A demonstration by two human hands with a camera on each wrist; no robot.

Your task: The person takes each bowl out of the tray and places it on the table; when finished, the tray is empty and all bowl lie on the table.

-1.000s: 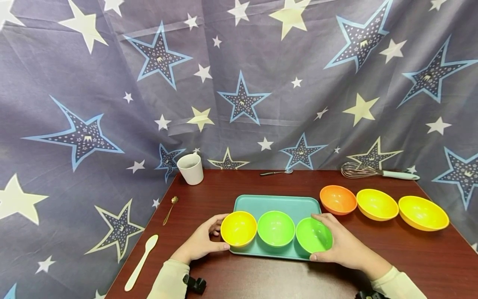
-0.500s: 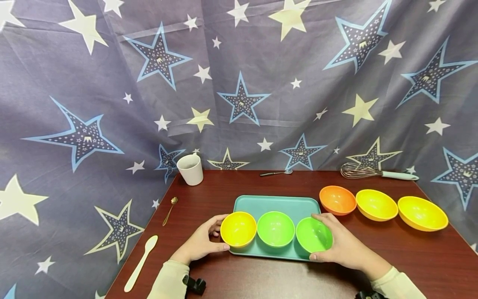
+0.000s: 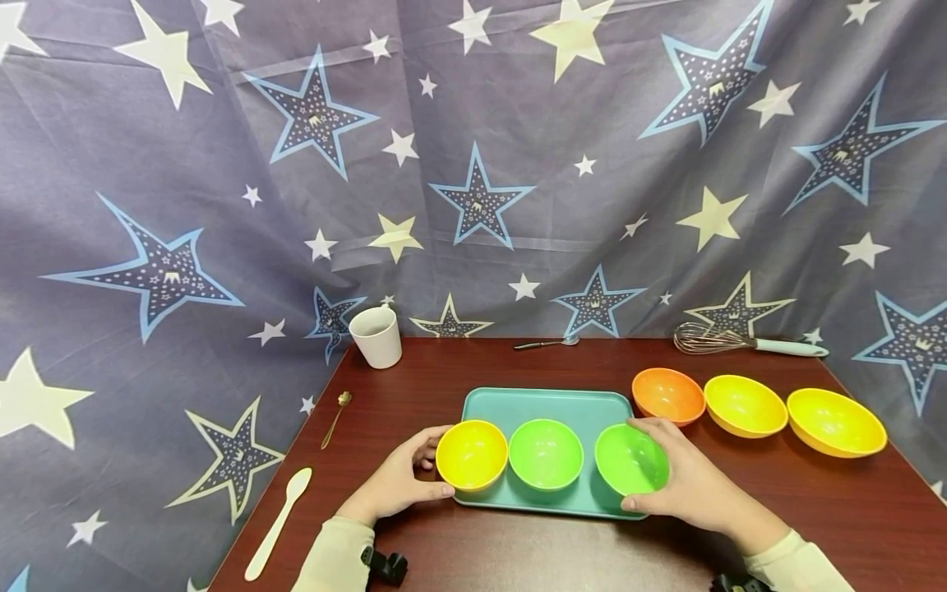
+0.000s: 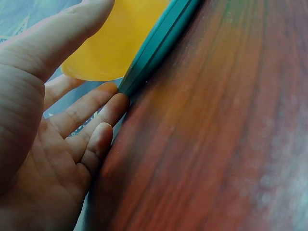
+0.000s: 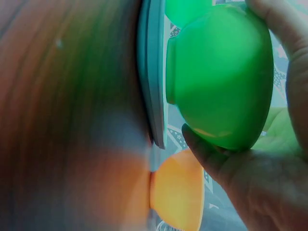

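Over the tray (image 3: 547, 401), the right hand (image 3: 684, 475) grips the right-hand green bowl (image 3: 629, 456), seemingly positioning it; the left hand (image 3: 399, 477) cups a yellow bowl (image 3: 472, 455). Next: likely a gentle release.

One of the hands (image 5: 262, 180) grips a green bowl (image 5: 221, 77).

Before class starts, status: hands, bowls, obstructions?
Left hand at yellow bowl, grip unclear. Right hand grips rightmost green bowl at right end of tray. Orange bowl near, possible snag.
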